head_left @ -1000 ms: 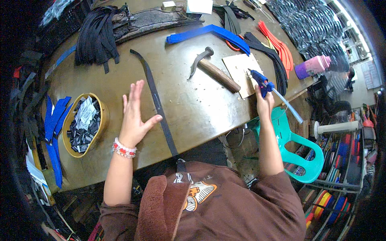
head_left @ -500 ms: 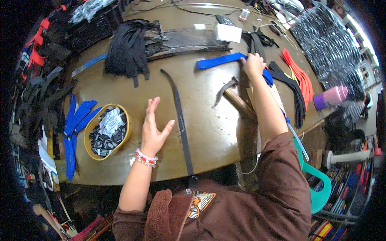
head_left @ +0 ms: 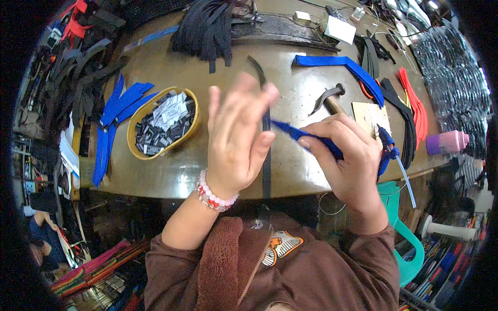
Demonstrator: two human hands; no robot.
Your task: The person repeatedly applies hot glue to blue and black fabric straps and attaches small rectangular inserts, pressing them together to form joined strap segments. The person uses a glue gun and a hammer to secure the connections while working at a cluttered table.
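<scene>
My right hand [head_left: 347, 147] pinches a blue strap [head_left: 291, 131] between thumb and fingers, its narrow end pointing left toward my other hand. My left hand [head_left: 236, 137], a beaded bracelet at the wrist, is raised with fingers apart and thumb out, holding nothing; its fingertips are smeared by motion. Behind it a long dark strap [head_left: 266, 173] runs over the table toward my body, partly hidden. A hammer [head_left: 336, 103] lies beyond my right hand, which covers part of its handle. Farther off, more blue strap [head_left: 332, 61] lies bent on the table.
Left of my left hand stands a yellow oval basket [head_left: 195, 122] of small black pieces and white labels, beside blue straps [head_left: 111, 119]. Black straps [head_left: 202, 31] lie at the back. To the right are red straps [head_left: 413, 106], a pink-purple bottle [head_left: 446, 142] and a green chair [head_left: 410, 236].
My right hand has come back toward me from the far blue strap and now holds a blue strap in front of me. My left hand has risen and moved right. The view has shifted.
</scene>
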